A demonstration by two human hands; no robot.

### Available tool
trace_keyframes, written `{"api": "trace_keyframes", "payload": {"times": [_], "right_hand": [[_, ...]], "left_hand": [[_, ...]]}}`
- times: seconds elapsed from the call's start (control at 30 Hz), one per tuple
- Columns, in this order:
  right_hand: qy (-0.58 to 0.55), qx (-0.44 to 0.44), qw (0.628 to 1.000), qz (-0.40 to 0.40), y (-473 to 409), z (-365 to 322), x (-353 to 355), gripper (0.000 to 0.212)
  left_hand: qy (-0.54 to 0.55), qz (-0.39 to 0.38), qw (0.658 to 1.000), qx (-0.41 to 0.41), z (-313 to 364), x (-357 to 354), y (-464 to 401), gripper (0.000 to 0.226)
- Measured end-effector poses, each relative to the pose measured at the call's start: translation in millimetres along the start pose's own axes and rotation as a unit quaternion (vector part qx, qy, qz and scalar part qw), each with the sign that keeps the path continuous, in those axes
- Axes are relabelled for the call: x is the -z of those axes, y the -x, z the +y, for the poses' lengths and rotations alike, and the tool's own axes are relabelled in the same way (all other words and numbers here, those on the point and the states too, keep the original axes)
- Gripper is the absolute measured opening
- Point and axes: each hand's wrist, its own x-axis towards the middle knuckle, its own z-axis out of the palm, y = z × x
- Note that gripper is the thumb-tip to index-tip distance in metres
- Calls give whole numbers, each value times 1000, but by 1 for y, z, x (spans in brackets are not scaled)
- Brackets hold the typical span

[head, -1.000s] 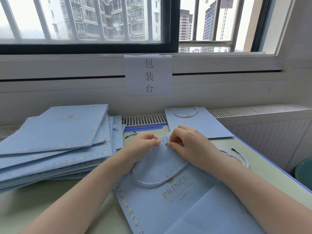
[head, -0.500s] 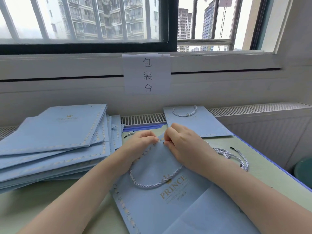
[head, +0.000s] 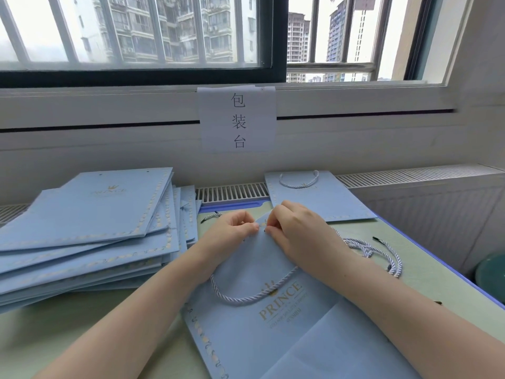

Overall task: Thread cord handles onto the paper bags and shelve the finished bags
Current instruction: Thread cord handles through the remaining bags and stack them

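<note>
Drawn closer together since a second ago: left hand [head: 232, 228] and right hand [head: 297, 231], both pinching at top edge of flat paper bag [head: 259, 324] on table [head: 82, 337]; cord handle [head: 246, 296] looped toward wrists, bag's long axis running toward body.

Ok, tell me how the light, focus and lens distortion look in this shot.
Head view: flat daylight from the window behind the table, sky patches blown out, shadows under the hands soft. The left hand, right hand and the bag they work on stay fairly sharp. Wide-angle bowing curves the sill and stretches the forearms near the bottom edge.
</note>
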Motion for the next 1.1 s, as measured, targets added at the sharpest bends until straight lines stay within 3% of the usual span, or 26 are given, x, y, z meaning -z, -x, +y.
{"api": "trace_keyframes", "payload": {"times": [0.2, 0.43, 0.6, 0.77, 0.93, 1.1], "right_hand": [[7, 23, 1000, -17, -3, 0, -4, 8], [-11, 33, 998, 43, -3, -4, -3, 9], [-61, -19, 996, 69, -2, -1, -4, 11], [-89, -57, 994, 40, -3, 4, 0, 11], [-109, -107, 985, 84, -2, 3, 0, 12], [-178, -186, 966, -3, -2, 8, 0, 14]], "left_hand": [[-14, -9, 1000, 11, 2, 2, -1, 24], [36, -21, 998, 40, 4, 9, -1, 19], [58, -32, 996, 57, 5, 12, -1, 23], [77, -35, 994, 63, 3, 14, 0, 32], [92, -30, 992, 80, 1, 14, -2, 37], [73, -30, 993, 85, -1, 13, 0, 40]]}}
